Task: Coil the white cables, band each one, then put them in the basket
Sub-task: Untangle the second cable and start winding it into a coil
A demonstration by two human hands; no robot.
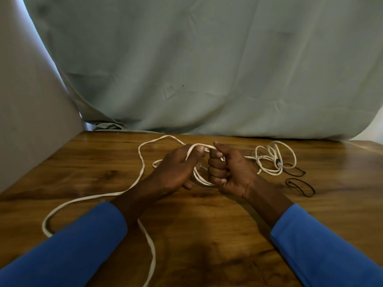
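Loose run of the white cable [153,255] trailing over the wooden table [207,235] from the near left edge, bending back in a wide loop and rising to the hands at centre. Left hand [176,168]: thumb and curled fingers pinch one strand just short of the coil, feeding it across. Right hand [228,172]: clenched in a fist round the gathered turns, which hang below it as a small coil between the two hands. Right of the hands, a second white cable [273,157] lies in a slack heap of loops on the table, with a dark spot on it that may be a band; beside it lie two black elastic bands [289,183]. No basket is in view. The cable looks light, limp and smooth, so it will probably spring open if released. The best hold is judged to be across all turns at one point, where the band must go.
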